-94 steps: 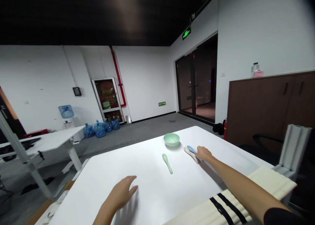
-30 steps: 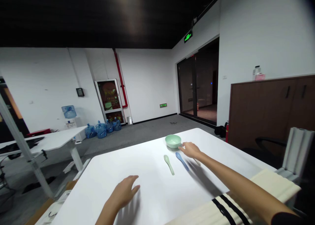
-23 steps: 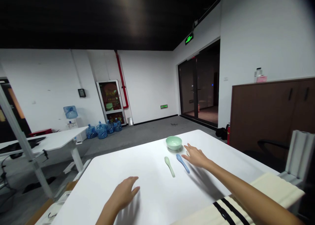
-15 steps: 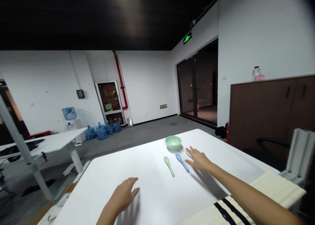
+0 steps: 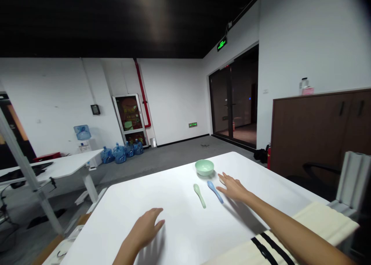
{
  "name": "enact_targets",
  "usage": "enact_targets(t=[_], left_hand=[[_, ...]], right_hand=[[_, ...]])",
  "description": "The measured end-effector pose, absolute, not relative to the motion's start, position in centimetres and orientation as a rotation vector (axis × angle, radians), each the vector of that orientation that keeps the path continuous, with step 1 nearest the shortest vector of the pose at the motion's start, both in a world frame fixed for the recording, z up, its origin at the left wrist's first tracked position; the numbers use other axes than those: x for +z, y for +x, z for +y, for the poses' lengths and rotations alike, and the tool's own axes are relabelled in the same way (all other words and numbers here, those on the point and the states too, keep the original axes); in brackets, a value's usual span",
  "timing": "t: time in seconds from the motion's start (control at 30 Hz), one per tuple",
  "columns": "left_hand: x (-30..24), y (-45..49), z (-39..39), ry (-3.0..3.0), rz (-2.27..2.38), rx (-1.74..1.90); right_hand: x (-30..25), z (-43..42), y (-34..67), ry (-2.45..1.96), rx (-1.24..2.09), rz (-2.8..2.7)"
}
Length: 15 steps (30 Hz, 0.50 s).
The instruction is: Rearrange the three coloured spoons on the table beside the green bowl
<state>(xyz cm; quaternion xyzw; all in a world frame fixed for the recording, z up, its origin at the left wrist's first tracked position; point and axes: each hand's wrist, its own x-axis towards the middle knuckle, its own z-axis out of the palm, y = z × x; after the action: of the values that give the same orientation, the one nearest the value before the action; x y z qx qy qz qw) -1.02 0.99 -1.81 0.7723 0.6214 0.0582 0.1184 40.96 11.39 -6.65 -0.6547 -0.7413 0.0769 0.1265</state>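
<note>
Left hand point(image 5: 144, 227): near, low in view, palm down, fingers loosely curved (nothing in its grip).
Right hand point(image 5: 233, 188): farther out, palm down, fingers spread and empty.
Right arm point(image 5: 285, 221): bare, reaching almost straight from the near right corner toward the far left.

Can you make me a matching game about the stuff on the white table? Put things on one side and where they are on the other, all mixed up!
Things:
1. pale green bowl
2. pale green spoon
3. blue spoon
4. right hand

Places:
A. just beside the blue spoon
B. farthest away
C. left of the other spoon
D. between a spoon and a hand

Pairs: 1-B, 2-C, 3-D, 4-A
</note>
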Motion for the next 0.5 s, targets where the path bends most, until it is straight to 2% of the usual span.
enact_targets(t=[0.5], left_hand=[[-1.61,-0.92,0.94,2.260,1.811,0.133]], right_hand=[[-5.89,11.00,40.70,-1.916,0.260,-2.148]])
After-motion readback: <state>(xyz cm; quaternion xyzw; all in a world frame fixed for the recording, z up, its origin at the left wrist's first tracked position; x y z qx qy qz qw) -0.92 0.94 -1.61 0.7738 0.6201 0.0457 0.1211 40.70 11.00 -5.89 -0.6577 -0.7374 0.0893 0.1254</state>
